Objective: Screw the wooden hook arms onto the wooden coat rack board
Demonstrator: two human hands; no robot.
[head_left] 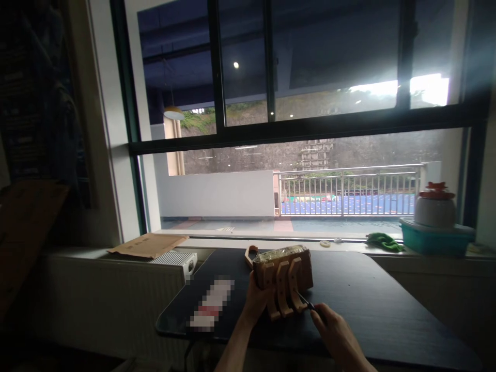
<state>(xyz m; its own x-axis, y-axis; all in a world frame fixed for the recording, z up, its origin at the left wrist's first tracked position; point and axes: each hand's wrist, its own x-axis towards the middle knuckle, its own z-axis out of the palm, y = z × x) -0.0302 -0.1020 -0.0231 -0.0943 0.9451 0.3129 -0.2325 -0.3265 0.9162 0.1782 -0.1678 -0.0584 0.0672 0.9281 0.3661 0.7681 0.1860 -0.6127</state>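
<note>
A brown cardboard box [307, 271] with clear tape over its top stands on the dark table, tilted a little. Three curved wooden hooks [284, 287] sit side by side against its near face, with small dark spots in them. My left hand [258, 297] is closed around the box's lower left side, by the leftmost hook. In my right hand [331, 323] is a screwdriver [309, 305] with a dark handle. Its thin shaft reaches the rightmost hook; the exact tip is too small to make out. Behind the box's left corner lies another wooden piece [249, 255], bent in shape.
The black table [356, 294] stands below the window sill. A blurred-out paper [212, 305] lies at its left. On the sill are a flat cardboard piece [151, 245], a green cloth [383, 241] and a teal box [436, 237] with a white jar [434, 211] on top.
</note>
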